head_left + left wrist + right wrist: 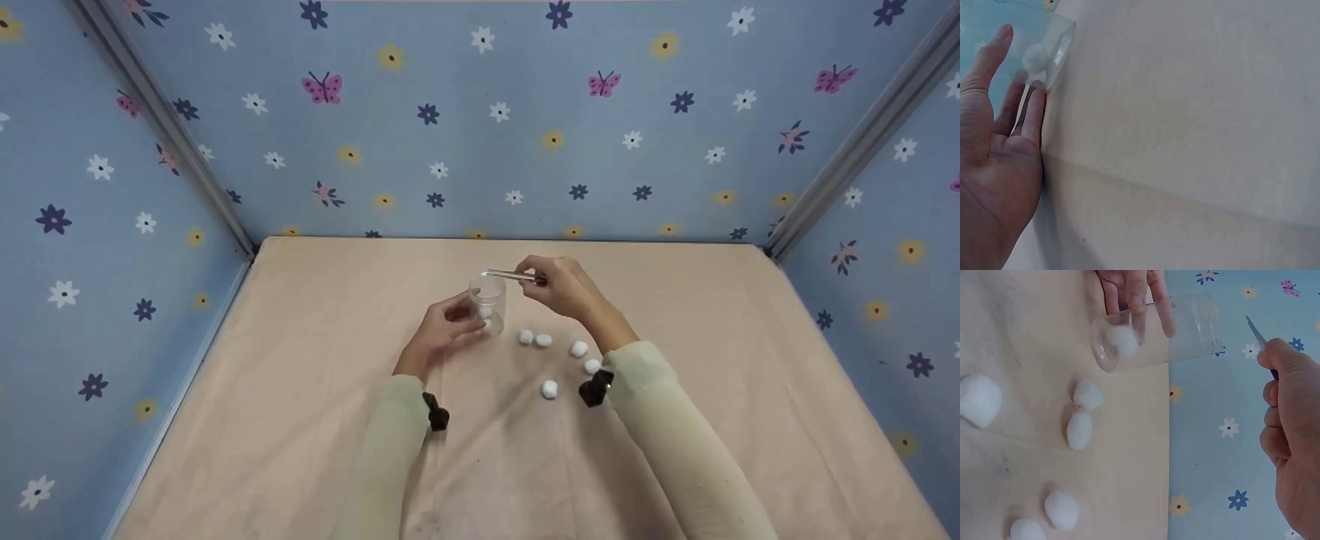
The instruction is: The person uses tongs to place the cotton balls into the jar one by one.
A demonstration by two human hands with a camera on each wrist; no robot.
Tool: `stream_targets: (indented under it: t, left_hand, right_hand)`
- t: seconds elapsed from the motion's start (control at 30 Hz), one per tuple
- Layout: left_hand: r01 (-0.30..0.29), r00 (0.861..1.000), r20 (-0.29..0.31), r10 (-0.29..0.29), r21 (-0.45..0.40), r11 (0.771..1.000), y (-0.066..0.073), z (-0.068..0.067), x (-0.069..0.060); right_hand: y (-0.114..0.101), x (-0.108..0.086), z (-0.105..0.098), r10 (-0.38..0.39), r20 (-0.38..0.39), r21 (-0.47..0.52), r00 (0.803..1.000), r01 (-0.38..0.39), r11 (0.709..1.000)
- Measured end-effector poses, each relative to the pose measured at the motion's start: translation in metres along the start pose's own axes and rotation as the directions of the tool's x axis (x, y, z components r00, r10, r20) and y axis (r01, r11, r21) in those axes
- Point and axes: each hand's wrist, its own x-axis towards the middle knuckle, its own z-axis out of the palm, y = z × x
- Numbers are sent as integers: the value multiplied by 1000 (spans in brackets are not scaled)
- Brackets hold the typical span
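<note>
My left hand [448,324] grips a clear plastic jar [489,294] upright, its thumb on one side and fingers on the other. White cotton balls [1122,340] show through the wall near the jar's bottom. In my right hand [559,285] is a pair of metal tweezers [514,276], pinched between thumb and fingers. Their tips reach over the jar's open mouth in the head view. The right wrist view shows the tips [1250,322] with no cotton ball between them. In the left wrist view, the jar [1053,42] stands within the left thumb and fingers.
Several loose cotton balls [550,389] lie on the beige cloth-covered table [315,337], right of the jar and below the right forearm. Blue flowered panels [480,150] close off the back and both sides. Each sleeve has a dark wrist camera [596,388].
</note>
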Motion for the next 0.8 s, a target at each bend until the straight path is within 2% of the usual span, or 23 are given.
stream_targets:
  t: [0.27, 0.57, 0.8]
  left_hand:
    - [-19, 1000, 13, 19, -6, 1000, 0, 0, 0]
    - [3, 1000, -2, -3, -22, 1000, 1, 0, 0]
    - [0, 1000, 12, 0, -20, 1000, 1, 0, 0]
  right_hand:
    - [-1, -2, -1, 11, 5, -8, 1000, -11, 1000]
    - [1, -2, -4, 7, -6, -1, 1000, -7, 1000]
    - [5, -4, -6, 17, -11, -11, 1000, -17, 1000]
